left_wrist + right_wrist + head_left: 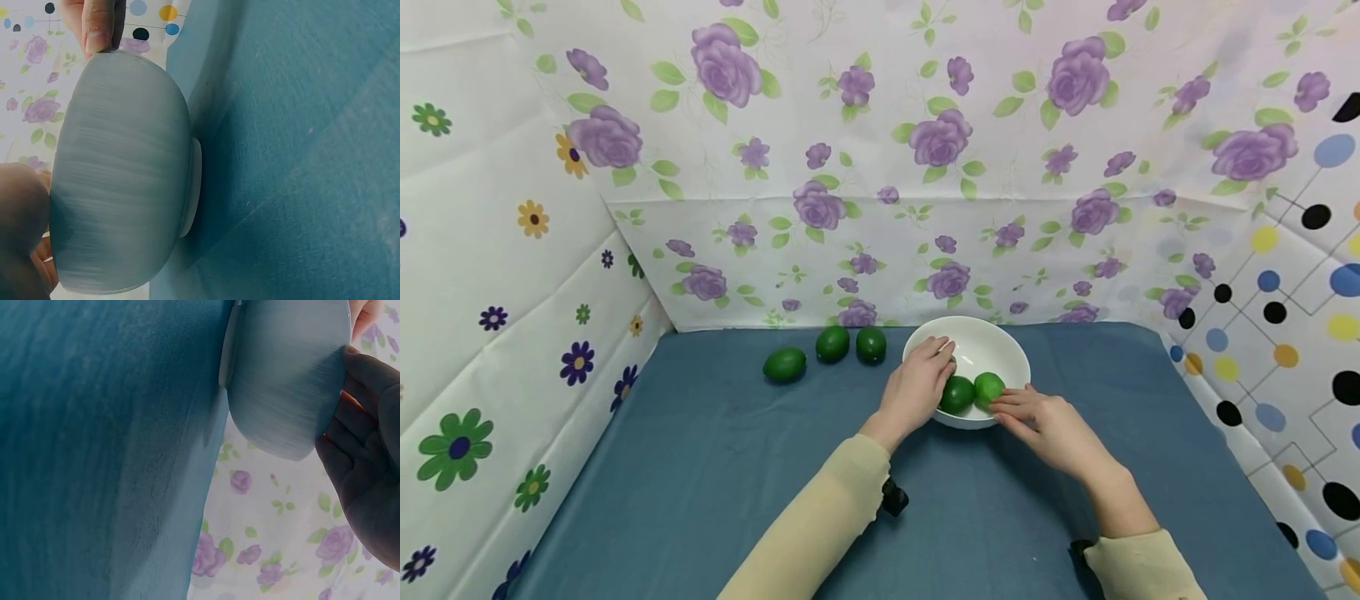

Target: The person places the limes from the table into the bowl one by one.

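A white bowl [977,342] stands at the back of the table, with a dark green oval fruit [957,395] and a brighter green lime [988,389] inside. My left hand [917,382] reaches over the bowl's left rim, fingers inside; a sliver of green shows beside the fingertips. I cannot tell whether those fingers grip it. From the right, my right hand [1047,423] has its fingers extended over the rim, fingertips at the lime. In the right wrist view, the right thumb lies along the rim of the bowl [287,381]. The left wrist view shows the bowl's outside [125,169].
Left of the bowl lie three more dark green fruits: one farthest left [785,364], a middle one [832,344] and one nearest the bowl [871,345]. A blue cloth [737,483] covers the table. Patterned curtains [880,208] rise behind and at both sides.
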A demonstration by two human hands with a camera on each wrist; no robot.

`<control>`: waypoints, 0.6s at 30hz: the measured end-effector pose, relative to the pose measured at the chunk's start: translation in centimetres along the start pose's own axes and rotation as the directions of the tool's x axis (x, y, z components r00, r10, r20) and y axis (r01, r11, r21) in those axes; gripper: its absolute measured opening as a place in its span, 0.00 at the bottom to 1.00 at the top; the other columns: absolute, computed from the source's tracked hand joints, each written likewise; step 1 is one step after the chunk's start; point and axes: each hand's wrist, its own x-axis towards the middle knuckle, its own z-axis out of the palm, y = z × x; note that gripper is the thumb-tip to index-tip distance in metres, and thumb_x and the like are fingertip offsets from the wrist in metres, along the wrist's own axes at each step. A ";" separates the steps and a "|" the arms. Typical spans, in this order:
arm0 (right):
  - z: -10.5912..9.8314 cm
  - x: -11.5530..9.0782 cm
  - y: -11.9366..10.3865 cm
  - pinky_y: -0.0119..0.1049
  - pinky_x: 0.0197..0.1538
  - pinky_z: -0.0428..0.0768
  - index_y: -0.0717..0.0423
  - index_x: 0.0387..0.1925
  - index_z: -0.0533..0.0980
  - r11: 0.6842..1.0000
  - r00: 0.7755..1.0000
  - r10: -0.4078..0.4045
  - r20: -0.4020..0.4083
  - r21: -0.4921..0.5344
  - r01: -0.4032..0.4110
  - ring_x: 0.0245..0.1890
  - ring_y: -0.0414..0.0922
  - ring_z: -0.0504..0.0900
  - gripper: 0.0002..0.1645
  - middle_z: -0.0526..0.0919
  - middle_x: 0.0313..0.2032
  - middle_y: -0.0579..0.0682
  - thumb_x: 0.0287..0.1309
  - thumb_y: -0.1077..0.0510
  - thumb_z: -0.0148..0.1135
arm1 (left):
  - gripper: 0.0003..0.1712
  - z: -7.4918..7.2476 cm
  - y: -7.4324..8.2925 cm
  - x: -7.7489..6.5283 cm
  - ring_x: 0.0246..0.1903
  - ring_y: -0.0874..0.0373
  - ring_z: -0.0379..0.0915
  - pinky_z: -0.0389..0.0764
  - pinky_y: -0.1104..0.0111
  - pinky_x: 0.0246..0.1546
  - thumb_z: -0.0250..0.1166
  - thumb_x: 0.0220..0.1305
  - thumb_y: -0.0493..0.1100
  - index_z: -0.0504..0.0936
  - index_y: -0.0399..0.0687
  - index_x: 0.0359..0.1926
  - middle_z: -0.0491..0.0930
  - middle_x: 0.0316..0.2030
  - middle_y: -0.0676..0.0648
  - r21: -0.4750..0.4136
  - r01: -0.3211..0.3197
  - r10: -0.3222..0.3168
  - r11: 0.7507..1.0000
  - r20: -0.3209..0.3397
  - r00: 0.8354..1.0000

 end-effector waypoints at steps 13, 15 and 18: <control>0.1 -0.1 -0.1 0.64 0.74 0.66 0.57 0.58 0.88 1.000 1.000 0.006 -0.006 0.021 -0.006 0.66 0.57 0.81 0.16 0.88 0.58 0.53 0.73 0.57 0.70 | 0.28 -0.2 -0.3 -0.8 0.76 0.52 0.64 0.73 0.56 0.72 0.58 0.85 0.51 0.73 0.49 0.78 0.72 0.75 0.47 -0.144 -0.039 0.031 0.989 -0.059 0.998; 0.1 -0.1 -0.1 0.64 0.74 0.66 0.57 0.58 0.88 1.000 1.000 0.005 -0.007 0.021 -0.005 0.66 0.56 0.81 0.16 0.88 0.58 0.53 0.73 0.57 0.70 | 0.28 -0.3 -0.4 -0.9 0.76 0.52 0.64 0.73 0.56 0.72 0.58 0.85 0.51 0.73 0.49 0.78 0.72 0.75 0.47 -0.151 -0.037 0.028 0.988 -0.060 0.998; 0.1 -0.1 0.0 0.64 0.74 0.66 0.56 0.58 0.88 1.000 1.000 0.006 -0.008 0.021 -0.006 0.66 0.56 0.81 0.16 0.89 0.58 0.53 0.73 0.56 0.70 | 0.28 -0.5 -0.4 -1.0 0.76 0.52 0.64 0.73 0.56 0.72 0.58 0.85 0.50 0.73 0.50 0.78 0.72 0.75 0.47 -0.161 -0.034 0.024 0.986 -0.061 0.998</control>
